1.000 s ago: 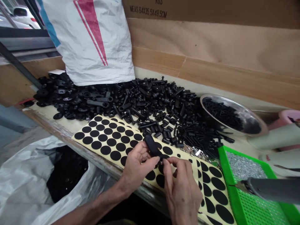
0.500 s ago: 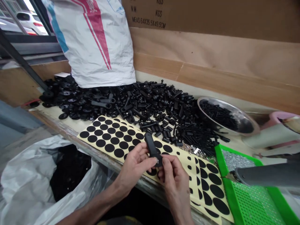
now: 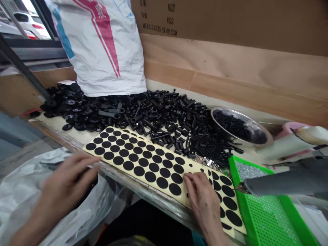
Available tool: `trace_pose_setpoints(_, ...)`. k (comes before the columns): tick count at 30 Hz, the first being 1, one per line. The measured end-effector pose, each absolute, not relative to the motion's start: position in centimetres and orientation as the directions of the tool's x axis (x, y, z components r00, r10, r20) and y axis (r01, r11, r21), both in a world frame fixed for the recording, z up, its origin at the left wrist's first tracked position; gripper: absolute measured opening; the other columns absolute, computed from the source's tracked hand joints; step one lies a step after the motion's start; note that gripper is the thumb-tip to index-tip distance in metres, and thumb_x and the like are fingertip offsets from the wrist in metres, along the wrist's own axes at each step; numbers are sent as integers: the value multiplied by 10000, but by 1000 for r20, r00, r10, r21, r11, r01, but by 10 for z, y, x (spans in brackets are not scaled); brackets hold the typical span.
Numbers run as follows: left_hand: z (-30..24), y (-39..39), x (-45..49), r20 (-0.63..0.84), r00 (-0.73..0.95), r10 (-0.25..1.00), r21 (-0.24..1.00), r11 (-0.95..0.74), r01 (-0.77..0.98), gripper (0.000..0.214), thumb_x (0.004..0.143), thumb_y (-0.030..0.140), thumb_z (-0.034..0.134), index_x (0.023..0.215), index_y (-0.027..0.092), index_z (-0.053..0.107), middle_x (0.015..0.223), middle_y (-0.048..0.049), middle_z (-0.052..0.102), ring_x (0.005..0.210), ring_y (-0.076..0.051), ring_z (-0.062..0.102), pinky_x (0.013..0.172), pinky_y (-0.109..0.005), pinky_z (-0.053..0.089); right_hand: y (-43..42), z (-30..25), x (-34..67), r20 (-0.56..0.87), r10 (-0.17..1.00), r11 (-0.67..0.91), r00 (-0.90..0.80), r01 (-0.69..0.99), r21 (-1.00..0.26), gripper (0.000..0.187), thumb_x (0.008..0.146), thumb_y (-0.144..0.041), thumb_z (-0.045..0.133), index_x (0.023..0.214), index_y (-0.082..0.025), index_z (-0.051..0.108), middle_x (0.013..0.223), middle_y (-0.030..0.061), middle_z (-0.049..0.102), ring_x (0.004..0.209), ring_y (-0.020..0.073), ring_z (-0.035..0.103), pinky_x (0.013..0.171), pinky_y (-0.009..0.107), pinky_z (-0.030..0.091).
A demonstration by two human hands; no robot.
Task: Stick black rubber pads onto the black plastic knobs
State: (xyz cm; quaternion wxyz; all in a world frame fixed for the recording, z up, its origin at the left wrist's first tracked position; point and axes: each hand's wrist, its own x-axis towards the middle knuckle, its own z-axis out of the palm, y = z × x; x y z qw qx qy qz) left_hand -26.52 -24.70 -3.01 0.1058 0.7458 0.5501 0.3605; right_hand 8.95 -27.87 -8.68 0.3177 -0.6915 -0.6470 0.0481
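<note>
My right hand (image 3: pixel 203 201) rests on the cream backing of a sheet of black adhesive dots (image 3: pixel 197 169), its fingertips among the dots at the sheet's right part. My left hand (image 3: pixel 65 186) is blurred by motion and hangs out over a translucent plastic bag (image 3: pixel 28 177) of black parts, off the table's front edge. Whether that hand holds anything is hidden. The black plastic handle held earlier does not show in this view.
Behind the sheet lies a wide heap of black plastic parts (image 3: pixel 159 118). A steel bowl (image 3: pixel 237 126) of black screws and a green perforated tray (image 3: pixel 266 212) stand to the right. A grey tool (image 3: pixel 284 181) crosses above the tray. A white woven sack (image 3: pixel 99 51) leans on cardboard.
My left hand has left the sheet and moved far left over the bag, and the black handle is gone from view. My right hand has let go and lowered onto the sheet.
</note>
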Motion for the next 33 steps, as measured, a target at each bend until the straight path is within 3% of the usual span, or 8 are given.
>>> trace_pose_setpoints(3,-39,-237,-174,298,454,840,481,-543,688,243,945,227,454,1107,240,634,1107,-59,567,1016,-212,518,868,-345,455,-279,-90,77,317,938,23,144,883,-468,310,957,-420,415,908,-229,654,876,44,602,774,183,592,647,290,465)
trace_pose_setpoints(6,-48,-232,-108,173,679,713,445,-672,592,183,937,238,489,1064,242,622,1072,-51,547,1003,-220,485,896,-401,431,-282,-95,75,304,937,15,169,853,-522,274,945,-398,441,908,-228,652,861,47,602,786,191,596,679,302,471)
trace_pose_setpoints(12,-66,-230,-95,171,725,667,358,-728,585,122,936,211,490,1012,223,584,1049,-41,551,988,-230,465,890,-431,378,-278,-92,77,222,962,25,157,761,-648,173,901,-322,514,791,-227,608,823,24,598,728,163,602,630,271,490)
trace_pose_setpoints(17,-78,-230,-96,247,737,629,258,-776,576,220,952,261,466,1150,204,543,1139,-81,560,1012,-256,471,874,-438,349,-284,-93,73,288,915,-2,282,719,-695,194,898,-336,538,1025,-211,616,968,62,552,727,159,575,669,307,514)
trace_pose_setpoints(24,-77,-231,-96,274,744,610,229,-793,565,178,942,249,487,1093,196,565,1138,-82,587,1007,-265,489,857,-438,344,-284,-87,69,185,957,-7,222,659,-752,171,872,-324,546,755,-218,613,873,41,546,759,174,587,696,306,496)
trace_pose_setpoints(27,-72,-231,-99,266,740,618,309,-782,542,153,931,232,510,1063,183,570,1109,-79,615,1027,-266,497,878,-432,350,-283,-81,72,167,968,25,187,592,-806,176,868,-327,548,743,-219,608,869,40,549,789,176,583,710,295,490)
trace_pose_setpoints(33,-55,-222,-102,205,549,811,700,-513,497,87,888,206,566,968,196,599,994,-26,681,929,-190,553,865,-352,378,-282,-70,84,130,980,48,150,458,-888,154,877,-348,565,793,-223,598,871,32,572,803,172,573,680,259,475)
